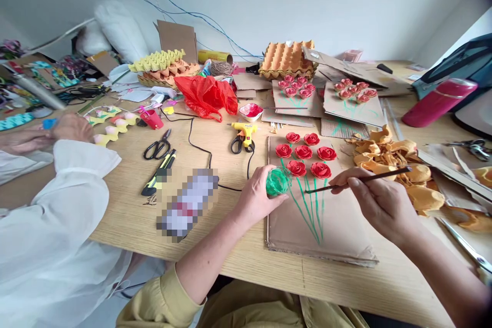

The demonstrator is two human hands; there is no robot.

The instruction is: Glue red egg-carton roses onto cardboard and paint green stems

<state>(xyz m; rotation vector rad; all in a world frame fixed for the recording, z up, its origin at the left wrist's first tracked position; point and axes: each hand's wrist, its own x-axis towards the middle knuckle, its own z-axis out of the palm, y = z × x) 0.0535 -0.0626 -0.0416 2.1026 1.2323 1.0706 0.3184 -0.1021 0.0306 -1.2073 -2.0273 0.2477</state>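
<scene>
A cardboard sheet lies in front of me, with several red paper-like roses on its upper part and green painted stems running down from them. My left hand is closed around a small cup of green paint at the sheet's left side. In my right hand is a thin dark paintbrush, gripped between thumb and fingers. Its tip points left and is over the stems below the roses; whether it touches the cardboard I cannot tell.
A yellow glue gun, black scissors and a utility knife lie left of the sheet. Cut orange egg-carton pieces are heaped at right, near a pink bottle. A co-worker's white sleeve reaches in from the left.
</scene>
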